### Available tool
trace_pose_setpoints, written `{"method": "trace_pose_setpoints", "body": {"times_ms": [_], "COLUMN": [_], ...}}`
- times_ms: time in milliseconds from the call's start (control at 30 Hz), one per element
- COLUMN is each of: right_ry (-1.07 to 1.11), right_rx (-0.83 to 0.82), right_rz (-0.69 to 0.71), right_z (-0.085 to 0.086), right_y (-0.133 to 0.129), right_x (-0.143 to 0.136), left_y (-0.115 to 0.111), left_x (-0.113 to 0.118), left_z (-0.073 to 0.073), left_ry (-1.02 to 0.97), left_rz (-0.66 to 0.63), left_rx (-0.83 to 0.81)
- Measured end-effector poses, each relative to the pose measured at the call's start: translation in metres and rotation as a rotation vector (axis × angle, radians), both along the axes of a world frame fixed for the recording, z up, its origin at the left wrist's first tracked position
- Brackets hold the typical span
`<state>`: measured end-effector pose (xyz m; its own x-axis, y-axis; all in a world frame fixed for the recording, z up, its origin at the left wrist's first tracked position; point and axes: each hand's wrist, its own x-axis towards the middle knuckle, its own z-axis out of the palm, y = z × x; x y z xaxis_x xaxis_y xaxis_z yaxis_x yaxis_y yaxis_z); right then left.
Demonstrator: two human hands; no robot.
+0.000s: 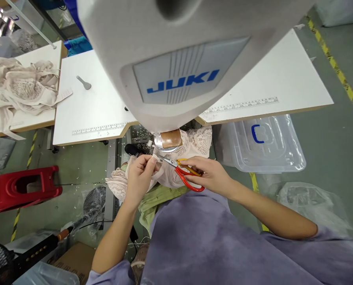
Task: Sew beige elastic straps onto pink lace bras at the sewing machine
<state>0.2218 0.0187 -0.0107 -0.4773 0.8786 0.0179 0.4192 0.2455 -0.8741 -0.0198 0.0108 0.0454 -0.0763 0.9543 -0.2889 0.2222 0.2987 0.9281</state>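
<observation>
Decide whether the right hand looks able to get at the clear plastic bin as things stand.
Probably not straight away: the right hand holds the scissors, which would likely need putting down. Otherwise the way looks free: the clear plastic bin sits on that side, its near edge uncovered.

A garment-sewing workshop, set out like a factory floor.
A JUKI sewing machine [176, 47] filled the top centre, above pale lace fabric [198, 142]; ruler scales [100, 128] marked its white worktable [105, 99], more lacework [25, 85] lay heaped at upper left, and yellow-black tape [333, 59] lined the floor [327, 146] at right.
</observation>
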Motion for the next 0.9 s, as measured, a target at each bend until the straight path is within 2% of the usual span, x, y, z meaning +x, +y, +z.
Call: {"method": "trace_pose_setpoints", "body": {"times_ms": [133,233,267,333,433,500,567,633,700,733,767,833,900], "right_ry": [-0.090,-0.252,-0.324,-0.470,-0.632,-0.683,-0.666,-0.610,-0.497,-0.368,-0.231,-0.064,0.040], "right_rx": [0.014,0.012,0.018,0.061,0.184,0.239,0.283,0.355,0.377,0.326,0.212,0.025,-0.026], "right_rz": [-0.021,0.009,-0.019,-0.163,-0.419,-0.435,-0.387,-0.395,-0.410,-0.378,-0.253,0.118,0.235], "right_z": [-0.004,0.000,0.002,0.008,0.016,0.018,0.018,0.018,0.016,0.014,0.012,0.007,0.003], "right_y": [0.002,0.023,0.035,0.068,0.131,0.169,0.190,0.184,0.153,0.132,0.108,0.064,0.031], "right_x": [0.026,0.055,0.064,0.081,0.102,0.112,0.116,0.109,0.090,0.078,0.065,0.038,0.014], "left_y": [0.000,0.000,0.001,0.005,0.015,0.024,0.030,0.033,0.031,0.028,0.025,0.018,0.012], "left_x": [-0.005,-0.012,-0.015,-0.020,-0.026,-0.030,-0.033,-0.033,-0.027,-0.022,-0.015,0.002,0.021], "left_z": [-0.005,-0.011,-0.011,-0.010,-0.001,0.004,0.006,0.002,-0.006,-0.009,-0.013,-0.017,-0.016], "left_ry": [0.077,0.343,0.427,0.484,0.328,0.195,0.172,0.320,0.570,0.676,0.745,0.773,0.720], "left_rz": [0.040,0.050,0.044,0.010,-0.137,-0.270,-0.367,-0.410,-0.416,-0.424,-0.442,-0.497,-0.542], "left_rx": [0.069,0.201,0.235,0.238,0.086,-0.045,-0.104,-0.048,0.133,0.243,0.347,0.478,0.505]}}
